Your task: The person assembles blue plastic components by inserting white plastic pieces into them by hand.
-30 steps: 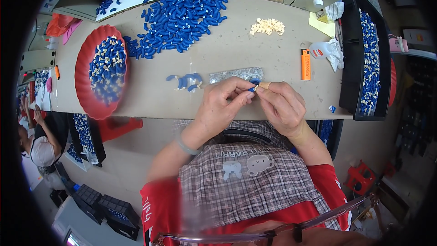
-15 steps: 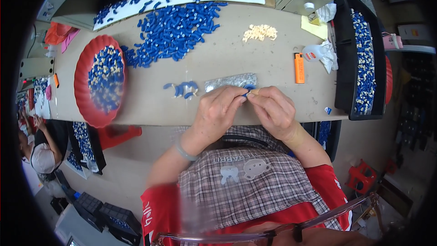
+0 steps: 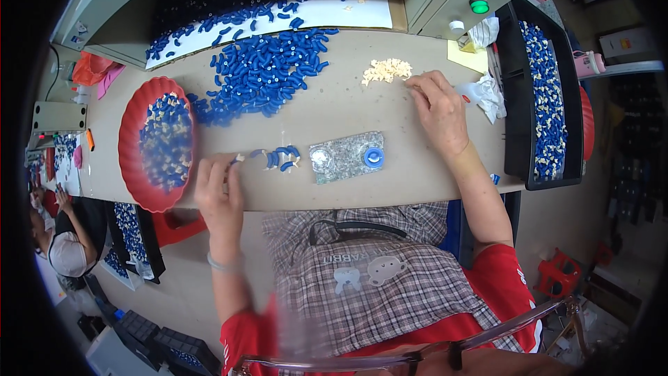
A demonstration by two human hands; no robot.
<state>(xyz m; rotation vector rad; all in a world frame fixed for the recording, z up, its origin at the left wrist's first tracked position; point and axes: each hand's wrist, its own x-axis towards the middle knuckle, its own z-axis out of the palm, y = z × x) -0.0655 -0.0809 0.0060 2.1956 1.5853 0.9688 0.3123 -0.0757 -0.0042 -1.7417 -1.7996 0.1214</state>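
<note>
My left hand [image 3: 221,191] is pinched on a small curved blue piece with a cream tip [image 3: 239,158], just above the table's near edge. Beside it lie several similar blue and cream pieces [image 3: 282,158]. My right hand [image 3: 440,113] reaches to the edge of a pile of small cream pieces [image 3: 386,71]; its thumb and forefinger are drawn together, and what they hold is too small to make out. Between my hands rests a speckled grey block [image 3: 337,160] with a round blue part [image 3: 374,158] on its right end.
A large heap of curved blue pieces [image 3: 268,69] covers the back of the table. At left stands a red scalloped bowl [image 3: 131,143] of blue and cream pieces. A long black bin [image 3: 518,132] stands at right. Beyond my right hand lies crumpled white tissue [image 3: 492,101].
My hands were together over the grey block and are now apart. The left has moved left with a blue and cream piece; the right has moved up to the cream pile, covering the orange lighter.
</note>
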